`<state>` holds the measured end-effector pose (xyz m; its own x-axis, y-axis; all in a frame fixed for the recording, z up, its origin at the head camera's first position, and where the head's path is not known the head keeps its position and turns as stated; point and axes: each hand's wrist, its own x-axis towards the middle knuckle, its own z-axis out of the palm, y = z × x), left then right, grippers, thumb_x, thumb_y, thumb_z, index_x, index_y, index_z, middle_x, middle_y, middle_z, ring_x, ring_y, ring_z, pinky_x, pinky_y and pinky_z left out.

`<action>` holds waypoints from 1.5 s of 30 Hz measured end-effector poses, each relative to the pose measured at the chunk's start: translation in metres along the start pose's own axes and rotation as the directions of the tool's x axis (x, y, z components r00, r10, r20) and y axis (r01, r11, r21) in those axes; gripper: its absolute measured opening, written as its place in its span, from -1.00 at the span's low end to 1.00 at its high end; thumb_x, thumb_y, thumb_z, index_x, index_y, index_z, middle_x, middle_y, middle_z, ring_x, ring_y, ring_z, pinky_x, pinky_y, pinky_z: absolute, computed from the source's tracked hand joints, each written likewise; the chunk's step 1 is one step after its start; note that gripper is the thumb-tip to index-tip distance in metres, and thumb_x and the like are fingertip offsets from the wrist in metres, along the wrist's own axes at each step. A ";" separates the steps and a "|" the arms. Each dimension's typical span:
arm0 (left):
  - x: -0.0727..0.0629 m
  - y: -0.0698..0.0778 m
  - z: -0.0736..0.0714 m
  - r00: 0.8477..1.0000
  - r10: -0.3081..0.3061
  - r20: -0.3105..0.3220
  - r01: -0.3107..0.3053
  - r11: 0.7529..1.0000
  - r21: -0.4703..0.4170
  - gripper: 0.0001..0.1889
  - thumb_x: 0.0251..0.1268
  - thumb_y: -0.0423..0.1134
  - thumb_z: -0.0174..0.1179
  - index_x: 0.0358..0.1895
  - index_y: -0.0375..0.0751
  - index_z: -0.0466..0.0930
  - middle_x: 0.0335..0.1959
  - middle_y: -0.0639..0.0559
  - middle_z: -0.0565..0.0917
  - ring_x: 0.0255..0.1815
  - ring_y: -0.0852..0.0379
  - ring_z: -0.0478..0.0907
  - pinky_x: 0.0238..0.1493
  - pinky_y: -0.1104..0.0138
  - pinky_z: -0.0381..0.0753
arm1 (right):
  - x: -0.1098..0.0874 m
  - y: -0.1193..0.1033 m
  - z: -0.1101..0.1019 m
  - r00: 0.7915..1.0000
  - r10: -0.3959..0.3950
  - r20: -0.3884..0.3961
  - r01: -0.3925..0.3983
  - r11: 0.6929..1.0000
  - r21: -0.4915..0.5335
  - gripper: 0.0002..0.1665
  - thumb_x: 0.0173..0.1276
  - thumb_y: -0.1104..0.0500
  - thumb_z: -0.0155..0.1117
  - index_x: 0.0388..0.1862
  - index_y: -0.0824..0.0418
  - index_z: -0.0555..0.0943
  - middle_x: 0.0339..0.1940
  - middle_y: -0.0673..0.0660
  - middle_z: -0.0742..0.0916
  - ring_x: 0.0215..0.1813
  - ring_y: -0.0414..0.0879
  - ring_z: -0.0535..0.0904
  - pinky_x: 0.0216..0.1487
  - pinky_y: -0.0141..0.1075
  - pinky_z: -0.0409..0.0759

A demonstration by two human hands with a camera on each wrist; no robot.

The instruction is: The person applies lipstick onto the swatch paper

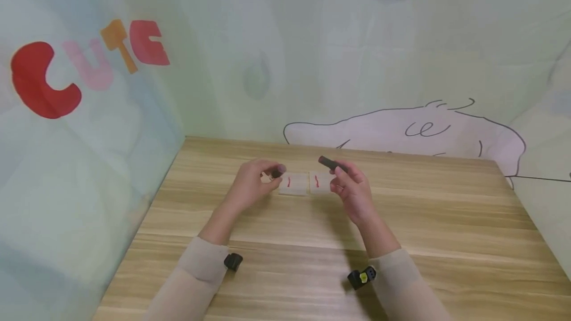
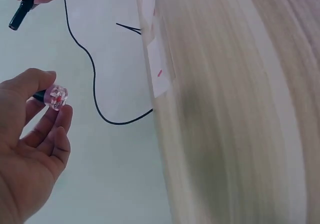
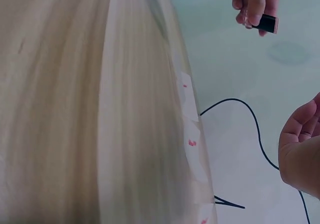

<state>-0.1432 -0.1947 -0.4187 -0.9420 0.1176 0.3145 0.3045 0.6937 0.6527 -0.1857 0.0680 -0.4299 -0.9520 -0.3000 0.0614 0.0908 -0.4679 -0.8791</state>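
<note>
In the head view my left hand (image 1: 254,185) pinches a short black lipstick (image 1: 277,172) between thumb and fingers. Its clear faceted end (image 2: 56,98) shows in the left wrist view. My right hand (image 1: 355,192) holds a slim dark lipstick tube (image 1: 332,164), pointing up and left. That tube is out of sight in the right wrist view, where only part of the right hand (image 3: 302,149) appears. Both hands are raised, apart, on either side of white paper pieces (image 1: 296,189) bearing short red strokes. A third marked piece (image 3: 205,211) shows in the right wrist view.
The papers lie on a wood-grain table (image 1: 294,266) near its far edge. A printed cloth backdrop (image 1: 223,63) rises behind and on the left. Each wrist carries a small black camera, such as the right one (image 1: 361,277).
</note>
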 end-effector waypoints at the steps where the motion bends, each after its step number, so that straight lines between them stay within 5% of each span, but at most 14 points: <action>1: 0.001 0.002 -0.001 1.000 0.012 0.010 -0.012 1.000 0.004 -0.78 0.26 -0.35 0.39 -0.04 -0.16 0.76 -0.15 0.03 0.75 -0.18 0.11 0.62 -0.05 0.08 0.66 | 0.001 -0.001 -0.001 1.000 -0.010 0.004 0.010 1.000 0.001 -0.64 0.55 0.35 0.08 -0.16 -0.07 0.72 -0.29 -0.04 0.70 -0.43 -0.23 0.57 -0.33 -0.45 0.58; 12: 0.005 0.018 -0.001 0.993 0.088 0.083 -0.102 0.977 0.189 -0.75 0.25 -0.31 0.41 0.00 -0.16 0.74 -0.12 0.03 0.73 -0.04 0.05 0.64 0.12 0.14 0.61 | 0.005 -0.016 -0.005 0.997 -0.069 -0.015 0.064 0.969 -0.240 -0.65 0.47 0.39 0.18 -0.18 -0.08 0.71 -0.33 -0.02 0.71 -0.46 -0.21 0.55 -0.33 -0.41 0.58; 18: 0.008 0.027 0.001 0.990 0.089 0.112 -0.114 0.963 0.243 -0.72 0.27 -0.29 0.40 0.04 -0.16 0.73 -0.06 0.02 0.72 0.01 0.04 0.64 0.16 0.16 0.61 | 0.004 -0.018 -0.001 0.996 -0.079 0.027 0.084 0.931 -0.354 -0.81 0.43 0.38 0.26 -0.03 0.24 0.66 -0.27 -0.02 0.70 -0.44 -0.20 0.58 -0.29 -0.39 0.63; 24: 0.011 0.036 0.003 0.982 0.118 0.145 -0.150 0.960 0.235 -0.76 0.26 -0.30 0.40 -0.01 -0.11 0.75 -0.12 0.06 0.71 -0.04 0.07 0.63 0.14 0.18 0.61 | 0.003 -0.019 0.000 0.994 -0.076 0.076 0.103 0.876 -0.470 -0.64 0.42 0.32 0.32 0.12 0.48 0.55 -0.21 -0.04 0.69 -0.43 -0.20 0.58 -0.28 -0.40 0.61; 45: 0.015 0.049 0.004 0.961 0.201 0.189 -0.245 0.937 0.250 -0.70 0.18 -0.32 0.42 0.01 -0.14 0.76 -0.23 0.05 0.66 -0.27 0.12 0.54 -0.17 0.26 0.57 | 0.000 -0.009 0.002 0.981 -0.014 0.195 0.122 0.826 -0.551 -0.68 0.38 0.36 0.33 0.08 0.43 0.59 -0.15 0.07 0.73 -0.30 -0.13 0.69 -0.22 -0.31 0.70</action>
<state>-0.1426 -0.1562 -0.3852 -0.8707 0.3869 0.3036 0.4810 0.7987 0.3616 -0.1856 0.0703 -0.4207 -0.8778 -0.4497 0.1650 -0.2019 0.0349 -0.9788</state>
